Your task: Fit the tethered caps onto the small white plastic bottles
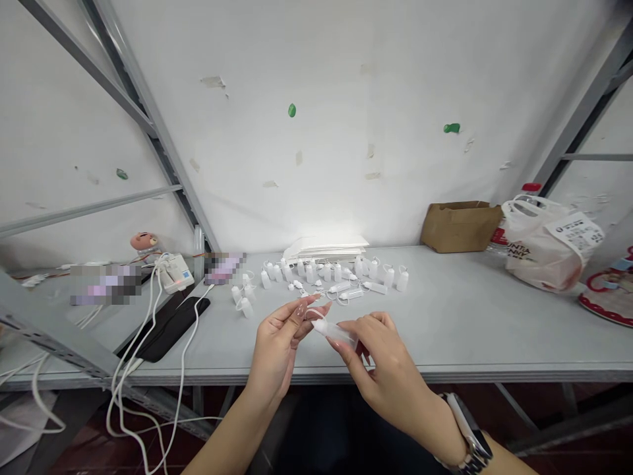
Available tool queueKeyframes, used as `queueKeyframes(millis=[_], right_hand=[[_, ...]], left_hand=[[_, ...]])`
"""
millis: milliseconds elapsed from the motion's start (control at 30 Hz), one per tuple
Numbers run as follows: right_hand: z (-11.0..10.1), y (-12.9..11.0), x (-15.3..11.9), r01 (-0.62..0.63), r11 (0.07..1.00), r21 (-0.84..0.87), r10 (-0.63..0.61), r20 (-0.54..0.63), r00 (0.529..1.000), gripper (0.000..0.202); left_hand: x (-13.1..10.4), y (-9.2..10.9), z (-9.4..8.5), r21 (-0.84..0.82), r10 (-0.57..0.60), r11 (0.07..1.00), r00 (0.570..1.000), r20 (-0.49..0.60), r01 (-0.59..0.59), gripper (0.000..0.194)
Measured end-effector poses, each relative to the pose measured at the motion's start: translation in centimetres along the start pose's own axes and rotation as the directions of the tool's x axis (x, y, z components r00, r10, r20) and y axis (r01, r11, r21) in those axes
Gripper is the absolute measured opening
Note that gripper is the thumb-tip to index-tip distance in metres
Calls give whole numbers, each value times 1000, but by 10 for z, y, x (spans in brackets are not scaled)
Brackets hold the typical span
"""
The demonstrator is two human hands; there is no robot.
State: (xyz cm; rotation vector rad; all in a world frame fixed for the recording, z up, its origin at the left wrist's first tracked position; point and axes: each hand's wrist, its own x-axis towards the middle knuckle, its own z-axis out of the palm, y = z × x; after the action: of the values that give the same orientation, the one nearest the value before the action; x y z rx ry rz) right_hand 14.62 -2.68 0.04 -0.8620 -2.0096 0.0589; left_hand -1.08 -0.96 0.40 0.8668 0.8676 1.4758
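Note:
A small translucent squeeze bottle (340,334) is gripped between the thumb and fingers of my right hand (383,353). It lies tilted, its white nozzle end pointing left. From its neck a thin cap strap (316,313) loops over to my left hand (284,333), whose thumb and fingertips are pinched together on it. The cap itself is hidden by those fingers. Beyond my hands, several similar bottles (310,273) stand in a loose row on the grey table (455,323). Others, such as one bottle (352,294), lie on their sides among small white pieces.
White sheets (326,248) are stacked against the wall. At right are a cardboard box (457,227), a plastic bag (537,254) and a red-trimmed item (610,290). A black case (173,328), a power strip (174,272) and white cables (186,359) occupy the left, beside a metal post (198,247).

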Motion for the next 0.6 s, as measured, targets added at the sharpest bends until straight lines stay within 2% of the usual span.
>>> queueKeyframes(millis=[433, 533, 600], right_hand=[[12, 4, -3, -22, 999, -26, 21, -16, 1000, 9], [15, 7, -3, -28, 998, -58, 29, 12, 1000, 11], [14, 11, -1, -32, 994, -103, 41, 82, 996, 14]], left_hand=[[1, -10, 4, -5, 32, 999, 998, -63, -32, 18], [5, -15, 2, 1, 35, 999, 998, -54, -35, 19], [8, -17, 2, 32, 34, 999, 999, -38, -32, 21]])
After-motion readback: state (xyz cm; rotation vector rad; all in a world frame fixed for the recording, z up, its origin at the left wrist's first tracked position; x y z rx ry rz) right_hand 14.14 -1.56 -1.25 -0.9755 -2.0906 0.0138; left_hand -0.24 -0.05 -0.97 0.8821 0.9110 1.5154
